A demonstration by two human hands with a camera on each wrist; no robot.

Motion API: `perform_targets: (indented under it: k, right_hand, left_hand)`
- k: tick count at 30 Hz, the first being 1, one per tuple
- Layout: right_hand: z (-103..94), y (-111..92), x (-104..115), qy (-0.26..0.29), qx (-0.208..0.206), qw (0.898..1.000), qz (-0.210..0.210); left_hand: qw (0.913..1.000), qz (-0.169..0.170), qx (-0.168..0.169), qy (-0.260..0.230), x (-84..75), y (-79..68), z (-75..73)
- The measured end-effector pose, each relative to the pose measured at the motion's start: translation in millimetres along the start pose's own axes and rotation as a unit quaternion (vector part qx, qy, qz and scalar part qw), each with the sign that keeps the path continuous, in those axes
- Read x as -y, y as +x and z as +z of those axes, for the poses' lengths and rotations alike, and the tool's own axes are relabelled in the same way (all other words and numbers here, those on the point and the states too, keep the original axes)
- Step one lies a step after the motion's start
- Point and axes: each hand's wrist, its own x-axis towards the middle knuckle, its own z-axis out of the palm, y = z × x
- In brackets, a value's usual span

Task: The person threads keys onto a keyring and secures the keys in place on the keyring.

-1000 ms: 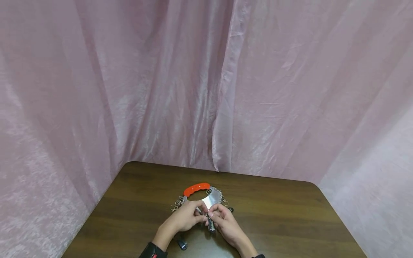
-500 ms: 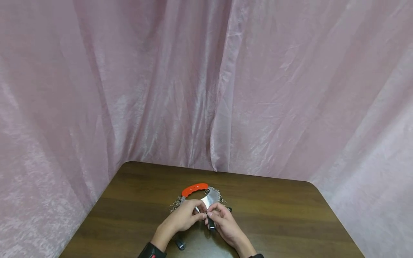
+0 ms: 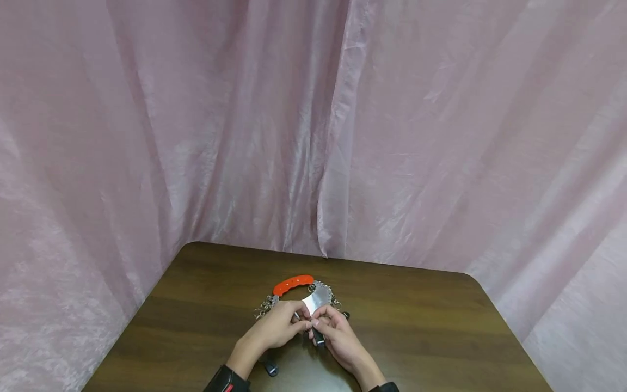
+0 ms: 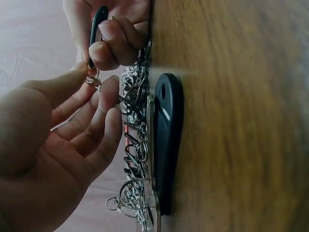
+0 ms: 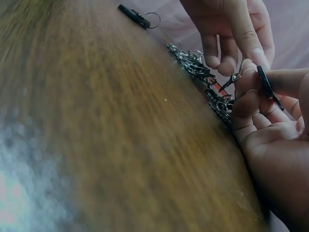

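Note:
My left hand [image 3: 276, 326] pinches a small metal ring [image 4: 91, 80] between thumb and fingertips. Opposite it, my right hand [image 3: 340, 337] holds a black key tag [image 5: 269, 86] attached at that ring, its fingers curled round it. Both hands meet just in front of a large metal hoop [image 3: 318, 297] with an orange grip [image 3: 294, 283], lying on the table. Several clips and small rings [image 4: 137, 145] hang along the hoop's edge. My left hand hides part of the hoop.
A second black tag [image 3: 271, 368] lies on the wooden table [image 3: 416, 326] by my left wrist; its ring shows in the right wrist view. Another dark piece [image 3: 345, 314] lies right of the hoop. A pink curtain [image 3: 245, 136] hangs behind the table.
The black tag in my right hand has turned, showing less of its shiny side. Both hands keep their hold in nearly the same place; the whole head view has shifted slightly.

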Motion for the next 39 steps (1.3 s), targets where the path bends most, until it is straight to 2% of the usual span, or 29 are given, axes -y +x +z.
perform_targets:
  k: [6, 17, 27, 33, 39]
  right_hand:
    - [1.8, 3.5, -1.3, 0.006, -0.004, 1.000, 0.006]
    - [4.0, -1.5, -6.1, 0.014, 0.010, 1.000, 0.006]
    - [7.3, -7.9, -16.3, 0.011, 0.012, 1.000, 0.011]
    - [9.4, -1.9, -7.1, 0.001, 0.002, 1.000, 0.004]
    - [2.5, 1.6, 1.3, -0.010, -0.005, 1.000, 0.003]
  left_hand:
    - [0.9996, 0.004, 0.011, -0.026, 2.7, -2.3, -4.7]
    - [0.9999, 0.012, 0.000, 0.009, 2.4, -10.0, -2.3]
    - [0.9998, 0.021, 0.001, 0.000, 5.4, -20.3, 3.7]
    - [0.9992, 0.031, -0.015, 0.019, 1.8, -13.9, -3.2]
    - [0.9991, 0.028, -0.014, 0.028, -0.4, -2.8, -4.8]
